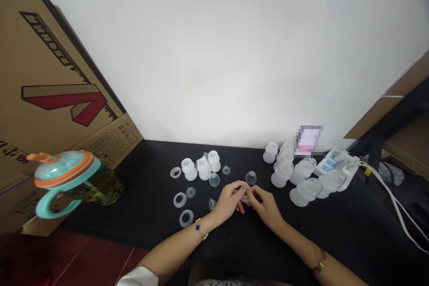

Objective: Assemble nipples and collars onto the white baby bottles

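Note:
My left hand [229, 197] and my right hand [264, 205] meet over the black table, fingers pinched on a small clear round bottle part [246, 193]; fingers cover some of it. Just beyond them a clear dome-shaped cap [251, 178] sits on the table. To the left stand three white baby bottles [189, 170] without tops, another clear cap [214, 179] close by. Clear rings [180, 199] and thin clear discs with a raised centre [191, 192] lie around them. One more clear piece [212, 204] is partly hidden behind my left hand.
Several white bottles, some with clear tops [305, 191], stand at the right beside a white power strip [337, 165] with white cables [392, 201]. A teal-handled jug [77, 178] and a large cardboard box [60, 76] are at the left. A white wall [234, 53] rises behind the table.

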Motion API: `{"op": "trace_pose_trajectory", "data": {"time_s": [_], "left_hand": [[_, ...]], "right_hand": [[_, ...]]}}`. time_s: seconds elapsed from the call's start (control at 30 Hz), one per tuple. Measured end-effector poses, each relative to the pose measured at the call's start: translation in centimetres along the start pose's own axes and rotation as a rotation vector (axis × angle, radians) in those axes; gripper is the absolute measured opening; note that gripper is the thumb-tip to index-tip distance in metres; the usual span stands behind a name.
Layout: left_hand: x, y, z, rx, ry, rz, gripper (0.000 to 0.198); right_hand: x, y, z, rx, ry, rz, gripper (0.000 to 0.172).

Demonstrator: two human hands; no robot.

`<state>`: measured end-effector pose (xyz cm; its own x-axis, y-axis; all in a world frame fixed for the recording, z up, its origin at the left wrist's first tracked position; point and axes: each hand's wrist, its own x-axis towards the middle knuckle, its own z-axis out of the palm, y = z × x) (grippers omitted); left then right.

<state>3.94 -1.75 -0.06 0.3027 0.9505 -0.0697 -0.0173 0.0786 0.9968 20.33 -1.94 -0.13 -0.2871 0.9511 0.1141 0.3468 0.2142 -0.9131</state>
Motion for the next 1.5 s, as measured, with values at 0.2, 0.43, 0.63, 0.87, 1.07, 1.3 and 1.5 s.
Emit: {"op": "trace_pose_trajectory", "data": {"time_s": [0.2,0.43,0.63,0.87,1.07,1.3,1.5], "left_hand": [[0.0,-0.1,0.0,0.013,0.006,0.004,0.038],[-0.1,-0.2,0.0,0.041,0.015,0.02,0.039],[-0.5,-0.4,0.2,0.145,0.049,0.117,0.036],[-1.1,0.2,0.1,0.432,0.073,0.171,0.034],[-1.3,0.9,0.3,0.581,0.089,0.157,0.03],[-1.4,1.0,0.4,0.539,0.083,0.147,0.028],[-1.2,1.1,0.3,0.52,0.077,0.135,0.027]], "right_hand": [[0.1,0.0,0.0,-0.003,0.001,-0.013,0.04],[0.1,-0.1,0.0,0.021,-0.004,-0.01,0.038],[0.2,0.3,-0.2,0.0,0.021,0.009,0.036],[0.1,0.5,-0.2,-0.023,0.03,0.009,0.03],[0.0,0.3,0.0,0.05,0.016,0.013,0.028],[-0.2,0.1,0.0,0.056,0.018,-0.009,0.025],[-0.2,0.3,0.0,0.06,0.018,-0.007,0.026]]}}
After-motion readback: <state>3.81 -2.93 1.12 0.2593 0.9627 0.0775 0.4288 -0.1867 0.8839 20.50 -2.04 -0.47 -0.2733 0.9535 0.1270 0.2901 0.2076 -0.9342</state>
